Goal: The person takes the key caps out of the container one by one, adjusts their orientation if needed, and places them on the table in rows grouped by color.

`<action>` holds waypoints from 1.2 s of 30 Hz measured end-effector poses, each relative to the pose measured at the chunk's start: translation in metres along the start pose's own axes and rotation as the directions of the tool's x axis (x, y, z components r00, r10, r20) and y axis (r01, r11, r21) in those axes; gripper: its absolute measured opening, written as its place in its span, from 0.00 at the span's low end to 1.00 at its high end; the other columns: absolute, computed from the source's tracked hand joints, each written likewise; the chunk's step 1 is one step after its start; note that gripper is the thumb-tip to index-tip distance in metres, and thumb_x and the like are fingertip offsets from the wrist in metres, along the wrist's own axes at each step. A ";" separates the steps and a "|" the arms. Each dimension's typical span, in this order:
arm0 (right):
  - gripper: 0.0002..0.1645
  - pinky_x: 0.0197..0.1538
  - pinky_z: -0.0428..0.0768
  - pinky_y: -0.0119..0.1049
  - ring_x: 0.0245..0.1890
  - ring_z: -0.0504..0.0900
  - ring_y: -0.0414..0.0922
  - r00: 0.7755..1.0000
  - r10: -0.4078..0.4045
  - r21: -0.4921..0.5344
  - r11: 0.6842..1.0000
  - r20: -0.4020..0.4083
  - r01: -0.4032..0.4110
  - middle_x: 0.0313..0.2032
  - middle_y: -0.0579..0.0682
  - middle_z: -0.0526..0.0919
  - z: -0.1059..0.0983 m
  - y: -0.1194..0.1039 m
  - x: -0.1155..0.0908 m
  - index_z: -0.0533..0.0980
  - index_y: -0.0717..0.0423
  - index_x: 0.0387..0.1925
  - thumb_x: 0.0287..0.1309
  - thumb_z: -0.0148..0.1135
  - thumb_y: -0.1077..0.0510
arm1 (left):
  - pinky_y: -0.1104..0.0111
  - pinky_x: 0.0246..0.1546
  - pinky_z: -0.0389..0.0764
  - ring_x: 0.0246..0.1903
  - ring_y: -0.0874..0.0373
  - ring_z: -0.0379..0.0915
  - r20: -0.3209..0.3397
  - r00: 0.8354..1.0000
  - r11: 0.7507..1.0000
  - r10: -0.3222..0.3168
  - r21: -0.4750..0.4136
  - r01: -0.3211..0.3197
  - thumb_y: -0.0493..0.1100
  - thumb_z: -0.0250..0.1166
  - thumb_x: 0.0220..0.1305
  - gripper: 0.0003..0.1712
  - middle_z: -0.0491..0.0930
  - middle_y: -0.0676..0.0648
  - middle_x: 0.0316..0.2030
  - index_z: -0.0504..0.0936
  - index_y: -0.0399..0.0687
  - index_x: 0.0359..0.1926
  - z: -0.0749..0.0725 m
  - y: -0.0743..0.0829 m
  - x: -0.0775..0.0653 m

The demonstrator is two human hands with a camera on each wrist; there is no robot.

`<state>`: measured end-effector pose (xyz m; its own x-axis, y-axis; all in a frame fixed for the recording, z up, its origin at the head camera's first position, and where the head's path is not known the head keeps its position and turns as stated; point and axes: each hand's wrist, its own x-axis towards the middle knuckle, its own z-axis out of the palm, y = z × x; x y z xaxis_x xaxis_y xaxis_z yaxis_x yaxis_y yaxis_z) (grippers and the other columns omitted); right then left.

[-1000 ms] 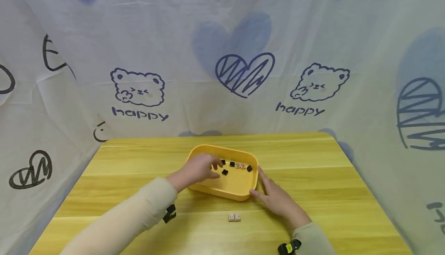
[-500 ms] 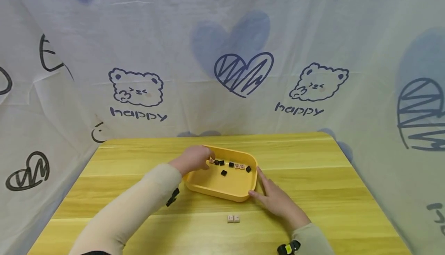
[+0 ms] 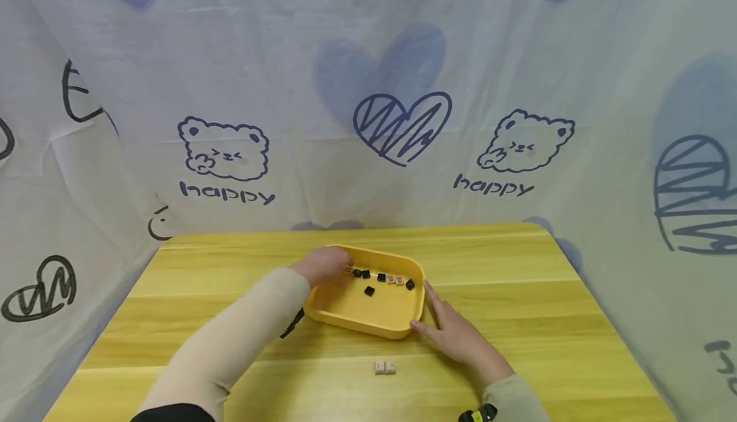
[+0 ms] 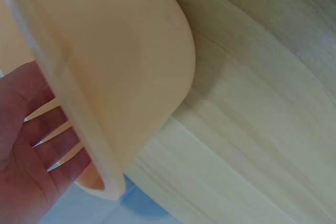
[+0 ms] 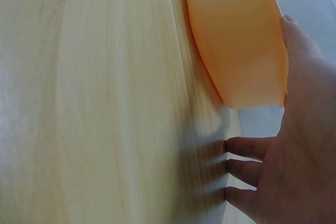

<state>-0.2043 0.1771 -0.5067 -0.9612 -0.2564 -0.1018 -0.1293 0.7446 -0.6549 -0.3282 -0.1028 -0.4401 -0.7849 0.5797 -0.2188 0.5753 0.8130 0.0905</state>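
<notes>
My left hand (image 3: 324, 265) reaches over the left end of a yellow plastic tray (image 3: 365, 326). In the left wrist view its fingers (image 4: 59, 139) extend down behind the tray wall, their tips hidden. Beside that hand, a pale keycap (image 3: 348, 270) lies along the far wall. Black keycaps and a pale pair (image 3: 395, 280) continue that row; one black keycap (image 3: 369, 291) lies nearer the tray's middle. At the tray's right end my right hand (image 3: 460, 339) rests with fingers spread, its thumb (image 5: 294, 32) against the tray's rim.
Two pale keycaps (image 3: 385, 367) sit side by side on the wood-grain table (image 3: 518, 294) in front of the tray. Behind the table hangs a white cloth (image 3: 322, 172) printed with hearts and bears.
My left hand has moved from above the tray's middle to its left end, uncovering keycaps along the far wall. The right hand stays at the tray's right end.
</notes>
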 end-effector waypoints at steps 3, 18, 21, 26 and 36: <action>0.52 0.65 0.54 0.66 0.68 0.55 0.69 1.000 0.001 0.005 1.000 0.000 -0.001 0.71 0.68 0.53 0.000 0.000 -0.001 0.37 0.38 0.77 0.63 0.53 0.31 | 0.59 0.49 0.77 0.42 0.51 0.77 -0.002 1.000 1.000 0.013 -0.018 -0.013 0.36 0.69 0.59 0.09 0.82 0.47 0.39 0.84 0.44 0.41 0.007 -0.006 0.005; 0.53 0.64 0.56 0.66 0.68 0.57 0.68 1.000 -0.017 0.013 1.000 -0.009 0.017 0.71 0.67 0.53 0.001 0.001 -0.001 0.37 0.38 0.77 0.63 0.53 0.31 | 0.66 0.33 0.76 0.28 0.59 0.72 0.011 0.994 0.993 0.105 0.050 -0.105 0.30 0.65 0.58 0.08 0.82 0.52 0.29 0.86 0.47 0.30 0.018 0.004 0.000; 0.53 0.64 0.56 0.66 0.67 0.57 0.68 1.000 -0.023 0.006 1.000 -0.008 0.023 0.71 0.67 0.53 0.000 0.002 0.000 0.36 0.38 0.77 0.63 0.52 0.30 | 0.66 0.35 0.77 0.30 0.60 0.73 0.011 0.993 0.991 0.118 0.068 -0.118 0.29 0.65 0.56 0.11 0.82 0.54 0.32 0.86 0.50 0.34 0.023 0.004 -0.001; 0.53 0.64 0.56 0.66 0.67 0.57 0.68 1.000 -0.026 0.002 1.000 -0.006 0.026 0.71 0.67 0.53 0.001 0.002 0.000 0.36 0.39 0.77 0.63 0.52 0.30 | 0.67 0.32 0.73 0.27 0.61 0.68 0.009 0.991 0.989 0.130 0.064 -0.131 0.30 0.65 0.57 0.12 0.79 0.55 0.29 0.85 0.53 0.33 0.029 0.005 -0.003; 0.53 0.65 0.54 0.66 0.69 0.54 0.68 1.000 -0.013 0.018 1.000 0.008 0.013 0.72 0.67 0.51 -0.002 -0.001 -0.001 0.36 0.39 0.77 0.63 0.52 0.31 | 0.69 0.37 0.77 0.34 0.61 0.74 -0.007 0.981 0.981 0.194 -0.004 -0.194 0.32 0.67 0.57 0.10 0.82 0.55 0.34 0.88 0.50 0.36 0.016 0.018 -0.012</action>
<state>-0.2041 0.1779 -0.5043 -0.9575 -0.2711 -0.0989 -0.1375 0.7299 -0.6696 -0.3047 -0.0960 -0.4517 -0.6604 0.7265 -0.1899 0.7154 0.6856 0.1349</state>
